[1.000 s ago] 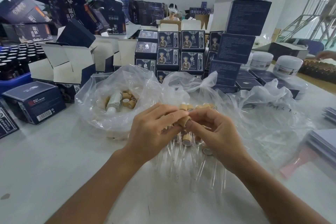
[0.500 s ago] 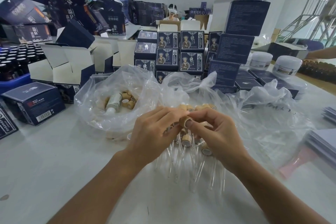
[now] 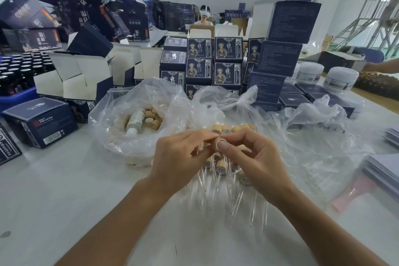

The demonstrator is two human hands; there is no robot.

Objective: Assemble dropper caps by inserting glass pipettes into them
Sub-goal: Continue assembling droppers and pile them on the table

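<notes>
Both hands meet above the table's middle. My right hand [image 3: 254,157] pinches a tan wooden dropper cap [image 3: 217,141] between thumb and fingers, its open end turned toward the camera. My left hand [image 3: 179,157] pinches the same cap from the left, fingertips against it; any pipette in that hand is hidden by the fingers. Below the hands lie several finished droppers [image 3: 221,166] with clear glass pipettes [image 3: 235,203] pointing toward me. More caps [image 3: 228,128] lie just behind the hands.
A clear plastic bag [image 3: 121,136] at the left holds loose caps [image 3: 152,117] and a white bottle [image 3: 135,121]. Dark blue boxes [image 3: 226,60] are stacked behind. White jars [image 3: 341,80] stand at the right; a pink item [image 3: 354,190] lies near the right edge.
The hands stayed together at the same spot. The cap has turned slightly between the fingertips, and the right thumb now lies across its open end.
</notes>
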